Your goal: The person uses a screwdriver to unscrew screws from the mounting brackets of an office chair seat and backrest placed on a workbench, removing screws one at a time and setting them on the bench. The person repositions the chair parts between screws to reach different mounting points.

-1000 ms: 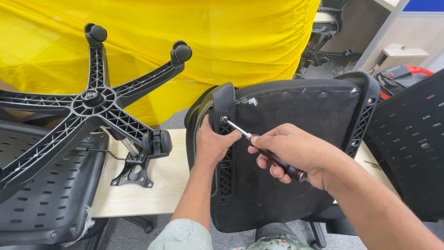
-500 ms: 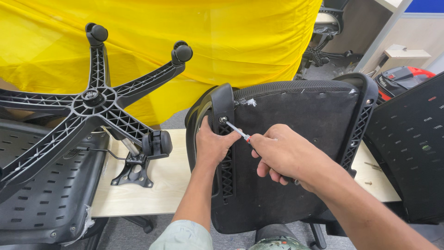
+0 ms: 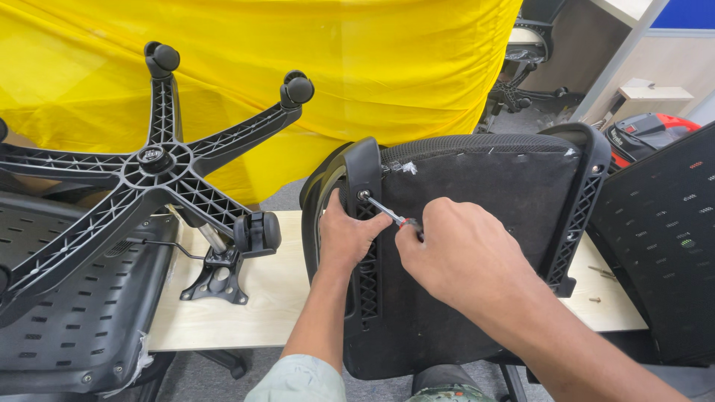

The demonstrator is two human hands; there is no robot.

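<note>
A black office-chair seat (image 3: 484, 223) stands on edge against the wooden table (image 3: 275, 298), its fabric underside facing me. My left hand (image 3: 346, 237) grips the black armrest bracket (image 3: 366, 223) on its left side. My right hand (image 3: 462, 257) is closed around a screwdriver (image 3: 387, 211). The metal shaft points up-left and its tip sits in a screw at the top of the bracket. The handle is hidden inside my fist.
An upturned black five-star chair base (image 3: 156, 175) with castors lies at left over a perforated seat shell (image 3: 74, 320). Yellow cloth (image 3: 335, 67) hangs behind. A black mesh backrest (image 3: 666, 238) stands at right. Loose screws (image 3: 603, 274) lie on the table's right end.
My right hand has turned over on the screwdriver: the handle showed below the fist a second ago and is covered now. The left hand and the seat have stayed put.
</note>
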